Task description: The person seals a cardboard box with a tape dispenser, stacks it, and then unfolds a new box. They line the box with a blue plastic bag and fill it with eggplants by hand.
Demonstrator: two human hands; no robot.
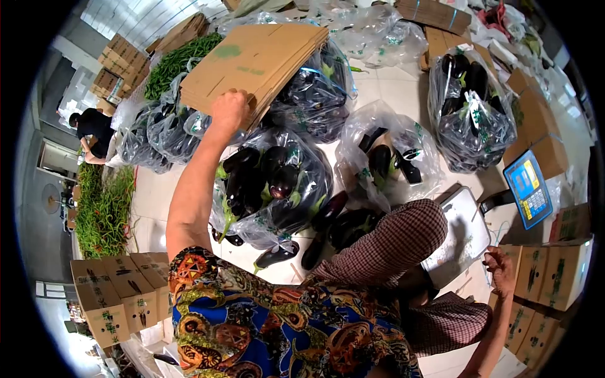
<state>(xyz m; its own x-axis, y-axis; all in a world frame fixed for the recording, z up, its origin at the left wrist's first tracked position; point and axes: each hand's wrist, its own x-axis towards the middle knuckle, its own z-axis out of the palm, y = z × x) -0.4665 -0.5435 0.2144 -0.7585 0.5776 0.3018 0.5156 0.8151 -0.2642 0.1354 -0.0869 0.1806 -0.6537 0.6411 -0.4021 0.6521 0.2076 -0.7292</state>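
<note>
My left hand is closed on the near edge of a stack of flattened cardboard boxes, tilted above bagged eggplants. Below that arm, an open clear plastic bag holds several dark eggplants. Loose eggplants lie on the floor by my legs. On the right, my right hand hangs beside the scale platform, its fingers loosely bent and apart. Nothing shows in it. A blue scale display stands just beyond.
Another bag of eggplants stands at the upper right, with a part-filled plastic bag nearer the middle. Printed cartons stand at lower left, more cartons at right. Green peppers lie near a person in black.
</note>
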